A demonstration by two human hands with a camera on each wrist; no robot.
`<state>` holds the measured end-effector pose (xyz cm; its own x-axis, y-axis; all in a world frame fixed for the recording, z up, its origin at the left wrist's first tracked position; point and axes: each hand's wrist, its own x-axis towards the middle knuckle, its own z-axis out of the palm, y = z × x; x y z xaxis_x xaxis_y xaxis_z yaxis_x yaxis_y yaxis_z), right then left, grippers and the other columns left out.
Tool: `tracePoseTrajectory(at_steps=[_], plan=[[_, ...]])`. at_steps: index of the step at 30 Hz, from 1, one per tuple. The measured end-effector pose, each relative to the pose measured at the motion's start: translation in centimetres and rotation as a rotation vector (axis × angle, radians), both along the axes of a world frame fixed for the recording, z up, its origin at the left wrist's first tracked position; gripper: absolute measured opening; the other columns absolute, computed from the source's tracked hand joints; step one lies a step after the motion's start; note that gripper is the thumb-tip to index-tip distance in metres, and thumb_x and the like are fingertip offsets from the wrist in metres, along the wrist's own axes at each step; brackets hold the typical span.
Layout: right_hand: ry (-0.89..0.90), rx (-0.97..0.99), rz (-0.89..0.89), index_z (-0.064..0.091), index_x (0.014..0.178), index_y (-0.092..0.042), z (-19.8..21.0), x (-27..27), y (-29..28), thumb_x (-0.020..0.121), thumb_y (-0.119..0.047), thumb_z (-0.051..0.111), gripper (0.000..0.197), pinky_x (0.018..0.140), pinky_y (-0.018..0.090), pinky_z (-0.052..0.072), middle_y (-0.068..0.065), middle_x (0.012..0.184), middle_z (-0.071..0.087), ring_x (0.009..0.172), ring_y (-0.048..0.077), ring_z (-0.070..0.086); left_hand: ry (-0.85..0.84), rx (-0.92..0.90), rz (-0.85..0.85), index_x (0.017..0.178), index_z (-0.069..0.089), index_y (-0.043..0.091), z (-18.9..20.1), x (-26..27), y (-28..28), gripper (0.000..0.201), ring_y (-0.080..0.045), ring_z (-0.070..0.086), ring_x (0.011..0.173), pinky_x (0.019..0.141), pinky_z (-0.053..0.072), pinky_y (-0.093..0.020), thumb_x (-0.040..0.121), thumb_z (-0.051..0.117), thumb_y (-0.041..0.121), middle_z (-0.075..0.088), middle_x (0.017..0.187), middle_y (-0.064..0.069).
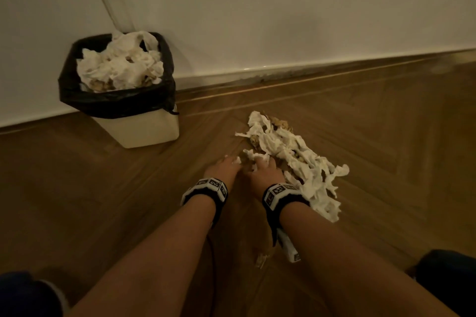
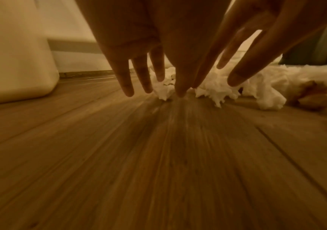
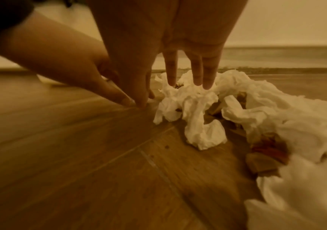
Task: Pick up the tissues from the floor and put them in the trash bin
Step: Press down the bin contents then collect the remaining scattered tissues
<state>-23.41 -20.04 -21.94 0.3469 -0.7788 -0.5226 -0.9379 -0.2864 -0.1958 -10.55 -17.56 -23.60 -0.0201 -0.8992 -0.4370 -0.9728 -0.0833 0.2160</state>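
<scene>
Both hands touch the tissues' near edge.

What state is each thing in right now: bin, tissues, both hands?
Bin: upright by the wall, black liner on, heaped with tissues to the rim.
Floor tissues: crumpled pile lying on the wooden floor, brown scraps mixed in, not yet lifted.
Left hand: open, fingers straight, tips at the pile's near edge.
Right hand: open, fingers straight, reaching onto the pile.
</scene>
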Motion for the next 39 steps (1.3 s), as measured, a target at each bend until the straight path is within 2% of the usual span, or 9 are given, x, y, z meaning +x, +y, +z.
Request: tracePoseTrajectory(at_steps=[6, 10, 14, 18, 21, 24, 27, 33, 39], plan=[[0.028, 0.015, 0.028, 0.041, 0.137, -0.012, -0.7, 0.4, 0.9, 0.095, -0.016, 0.039, 0.042, 0.102, 0.042, 0.036, 0.014, 0.145, 0.031, 0.130, 0.033, 0.035, -0.094, 0.025, 0.009, 0.123, 0.052, 0.012, 0.2, 0.0, 0.8, 0.029, -0.030, 0.054, 0.109, 0.088, 0.048, -0.038, 0.099, 0.037, 0.021, 0.044, 0.127, -0.010], [0.018, 0.019, 0.111, 0.047, 0.132, -0.005, -1.0, 0.5, 1.2, 0.095, -0.007, 0.040, 0.038, 0.104, 0.038, 0.035, 0.015, 0.147, 0.027, 0.131, 0.030, 0.032, -0.119, 0.012, -0.008, 0.117, 0.061, 0.018, 0.4, 0.1, 1.4, 0.028, -0.027, 0.051, 0.114, 0.093, 0.042, -0.036, 0.097, 0.043, 0.022, 0.049, 0.124, -0.008], [0.083, -0.178, 0.235, 0.054, 0.125, -0.019, -0.9, -0.8, 1.9, 0.093, -0.025, 0.048, 0.033, 0.106, 0.047, 0.027, 0.011, 0.147, 0.025, 0.133, 0.034, 0.023, -0.163, -0.056, -0.009, 0.113, 0.062, 0.018, 0.4, 0.2, 1.9, 0.026, -0.022, 0.042, 0.123, 0.101, 0.033, -0.037, 0.095, 0.046, 0.028, 0.052, 0.125, -0.004], [0.064, -0.206, 0.144, 0.040, 0.131, -0.035, -1.4, -2.4, 2.3, 0.088, -0.046, 0.049, 0.045, 0.102, 0.051, 0.034, 0.003, 0.146, 0.023, 0.132, 0.036, 0.021, -0.039, -0.028, 0.019, 0.105, 0.061, 0.016, 0.4, 0.4, 2.4, 0.019, -0.024, 0.050, 0.112, 0.090, 0.040, -0.034, 0.094, 0.048, 0.026, 0.052, 0.120, -0.006], [0.063, -0.158, 0.157, 0.025, 0.135, -0.046, -2.5, -3.2, 2.9, 0.089, -0.049, 0.046, 0.050, 0.094, 0.049, 0.043, 0.002, 0.148, 0.019, 0.132, 0.036, 0.021, 0.006, -0.050, 0.037, 0.104, 0.054, 0.018, 0.0, 0.3, 2.6, 0.014, -0.023, 0.052, 0.105, 0.080, 0.039, -0.032, 0.093, 0.048, 0.025, 0.054, 0.116, -0.005], [0.052, -0.105, 0.173, 0.016, 0.140, -0.049, -2.9, -3.2, 3.3, 0.094, -0.043, 0.040, 0.052, 0.099, 0.050, 0.039, 0.002, 0.153, 0.013, 0.135, 0.034, 0.017, 0.035, -0.050, 0.052, 0.117, 0.046, 0.025, -0.3, 0.2, 2.6, 0.025, -0.024, 0.051, 0.109, 0.078, 0.041, -0.032, 0.093, 0.048, 0.025, 0.052, 0.121, -0.004], [0.020, -0.032, 0.167, 0.026, 0.142, -0.039, -2.6, -2.6, 3.4, 0.098, -0.032, 0.039, 0.047, 0.104, 0.047, 0.034, 0.005, 0.152, 0.014, 0.136, 0.033, 0.015, 0.025, -0.007, 0.029, 0.121, 0.050, 0.026, -0.5, 0.3, 2.5, 0.028, -0.025, 0.048, 0.114, 0.087, 0.043, -0.035, 0.093, 0.047, 0.024, 0.048, 0.124, -0.005], [-0.002, -0.005, 0.117, 0.050, 0.131, -0.011, -1.9, -1.4, 2.6, 0.094, -0.017, 0.049, 0.037, 0.099, 0.034, 0.039, 0.011, 0.134, 0.040, 0.122, 0.027, 0.039, 0.012, -0.020, 0.041, 0.122, 0.048, 0.017, -0.6, 0.6, 2.6, 0.032, -0.025, 0.053, 0.105, 0.085, 0.048, -0.034, 0.091, 0.052, 0.015, 0.041, 0.128, -0.005], [-0.198, 0.121, -0.341, 0.061, 0.116, -0.008, -1.2, -1.1, 0.8, 0.095, -0.017, 0.049, 0.026, 0.084, 0.029, 0.043, 0.013, 0.119, 0.060, 0.111, 0.028, 0.056, 0.070, 0.022, 0.080, 0.122, 0.045, 0.013, -0.4, 0.6, 2.6, 0.032, -0.028, 0.053, 0.109, 0.089, 0.047, -0.037, 0.091, 0.048, 0.008, 0.044, 0.130, -0.010]])
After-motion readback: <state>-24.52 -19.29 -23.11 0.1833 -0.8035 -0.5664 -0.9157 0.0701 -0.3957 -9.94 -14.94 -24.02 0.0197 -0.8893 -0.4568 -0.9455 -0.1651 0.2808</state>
